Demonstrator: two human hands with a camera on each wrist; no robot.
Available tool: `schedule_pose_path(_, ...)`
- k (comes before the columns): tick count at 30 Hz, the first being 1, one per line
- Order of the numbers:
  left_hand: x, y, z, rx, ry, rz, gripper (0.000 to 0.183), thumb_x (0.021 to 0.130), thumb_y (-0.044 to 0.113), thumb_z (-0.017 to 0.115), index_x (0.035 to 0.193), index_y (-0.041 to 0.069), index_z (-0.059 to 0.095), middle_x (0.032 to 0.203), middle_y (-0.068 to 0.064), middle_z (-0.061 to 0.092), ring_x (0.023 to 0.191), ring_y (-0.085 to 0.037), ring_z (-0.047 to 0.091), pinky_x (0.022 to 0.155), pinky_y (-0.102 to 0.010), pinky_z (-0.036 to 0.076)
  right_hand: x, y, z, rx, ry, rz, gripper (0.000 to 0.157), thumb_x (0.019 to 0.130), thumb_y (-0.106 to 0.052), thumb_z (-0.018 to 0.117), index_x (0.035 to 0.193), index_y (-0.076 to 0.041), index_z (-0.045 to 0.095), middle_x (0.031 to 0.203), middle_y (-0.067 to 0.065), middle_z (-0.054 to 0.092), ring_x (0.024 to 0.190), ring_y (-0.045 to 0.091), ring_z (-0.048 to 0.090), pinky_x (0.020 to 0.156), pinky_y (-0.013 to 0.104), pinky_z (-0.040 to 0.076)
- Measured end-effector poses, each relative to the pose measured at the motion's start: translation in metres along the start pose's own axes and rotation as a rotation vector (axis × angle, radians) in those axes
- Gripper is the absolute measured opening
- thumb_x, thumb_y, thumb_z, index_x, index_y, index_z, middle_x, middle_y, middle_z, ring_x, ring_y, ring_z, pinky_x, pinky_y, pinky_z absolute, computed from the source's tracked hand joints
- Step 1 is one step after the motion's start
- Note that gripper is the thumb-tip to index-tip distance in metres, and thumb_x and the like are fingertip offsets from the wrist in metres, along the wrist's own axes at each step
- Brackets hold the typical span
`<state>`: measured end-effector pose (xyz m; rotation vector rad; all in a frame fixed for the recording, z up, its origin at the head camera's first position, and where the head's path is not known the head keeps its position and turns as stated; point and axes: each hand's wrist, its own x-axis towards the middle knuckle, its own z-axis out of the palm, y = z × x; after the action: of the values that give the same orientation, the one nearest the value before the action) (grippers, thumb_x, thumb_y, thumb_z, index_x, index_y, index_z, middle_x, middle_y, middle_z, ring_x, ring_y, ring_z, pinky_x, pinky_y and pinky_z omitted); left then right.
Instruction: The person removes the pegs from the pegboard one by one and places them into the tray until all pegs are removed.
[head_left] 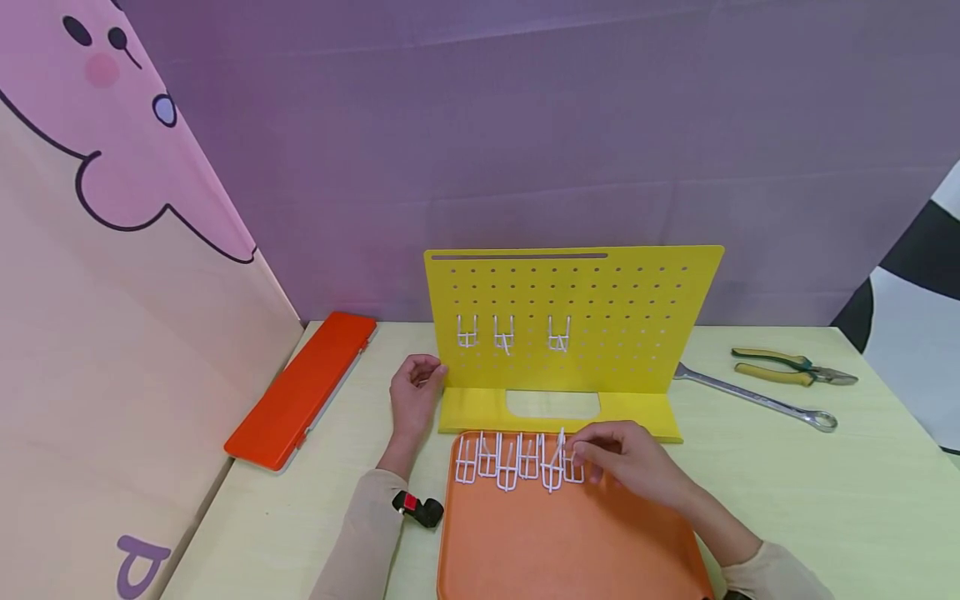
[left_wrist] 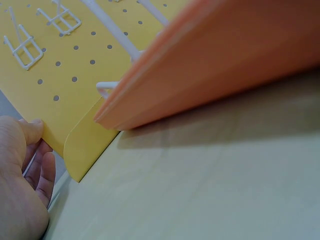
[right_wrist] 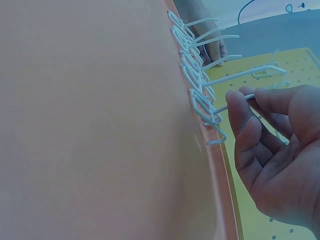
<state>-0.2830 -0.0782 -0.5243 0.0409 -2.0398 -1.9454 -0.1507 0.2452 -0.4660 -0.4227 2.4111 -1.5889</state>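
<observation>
A yellow pegboard (head_left: 622,375) stands upright on its base, with three white wire pegboard hooks hung on it. My left hand (head_left: 416,396) holds the board's left edge; in the left wrist view the thumb lies on the front face and the fingers reach behind. Before the board lies an orange tray (head_left: 562,550), several white hooks in a row along its far end. At the right end of that row, my right hand (head_left: 633,458) pinches the prong of a pegboard hook (head_left: 573,472) between thumb and fingertips; the hook's frame is close over the tray rim.
To the left lies a red case (head_left: 303,392) on the pale table. A combination wrench (head_left: 757,398) and pliers (head_left: 798,368) with yellow-green handles are at the right. Behind the table hangs a purple cloth (head_left: 525,150).
</observation>
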Motion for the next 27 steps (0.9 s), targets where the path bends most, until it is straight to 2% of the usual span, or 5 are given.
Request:
schedule_pose_path(7, -0.0019, 0.0028, -0.0005, 0.016, -0.004, -0.009, 0.012, 0.103, 0.003, 0.079, 0.112, 0.0, 0.072, 0.107, -0.013, 0.075, 0.096, -0.021, 0.068, 0.084, -0.017, 0.056, 0.0006, 0.0023, -0.0006, -0.004, -0.015, -0.004, 0.017, 0.11, -0.01, 0.069, 0.117, 0.002, 0.079, 0.094, 0.019, 0.075, 0.07, 0.02, 0.071, 0.055, 0.03, 0.055)
schedule_pose_path(12, -0.0013, 0.0019, -0.0013, -0.034, -0.011, 0.021, 0.011, 0.101, -0.001, 0.078, 0.109, -0.003, 0.071, 0.105, -0.019, 0.075, 0.092, -0.018, 0.068, 0.081, -0.018, 0.056, -0.0005, 0.0001, 0.0003, 0.009, -0.028, 0.014, 0.018, 0.11, -0.01, 0.07, 0.121, 0.001, 0.078, 0.094, 0.014, 0.076, 0.07, 0.022, 0.071, 0.055, 0.031, 0.055)
schedule_pose_path(17, -0.0004, 0.0006, -0.001, -0.064, -0.01, 0.046, 0.011, 0.1, -0.006, 0.077, 0.109, -0.007, 0.07, 0.106, -0.024, 0.075, 0.09, -0.017, 0.068, 0.08, -0.017, 0.055, -0.0017, -0.0011, -0.0017, 0.018, -0.046, 0.008, 0.022, 0.11, -0.011, 0.069, 0.127, 0.002, 0.075, 0.097, 0.018, 0.076, 0.072, 0.025, 0.072, 0.057, 0.032, 0.057)
schedule_pose_path(27, -0.0001, 0.0027, 0.0023, -0.029, 0.014, 0.015, 0.011, 0.1, -0.01, 0.074, 0.109, -0.012, 0.068, 0.106, -0.03, 0.073, 0.091, -0.023, 0.067, 0.078, -0.016, 0.054, -0.0035, -0.0052, -0.0085, 0.017, -0.026, -0.023, 0.025, 0.11, -0.01, 0.069, 0.13, 0.004, 0.073, 0.098, 0.021, 0.075, 0.072, 0.026, 0.071, 0.059, 0.035, 0.06)
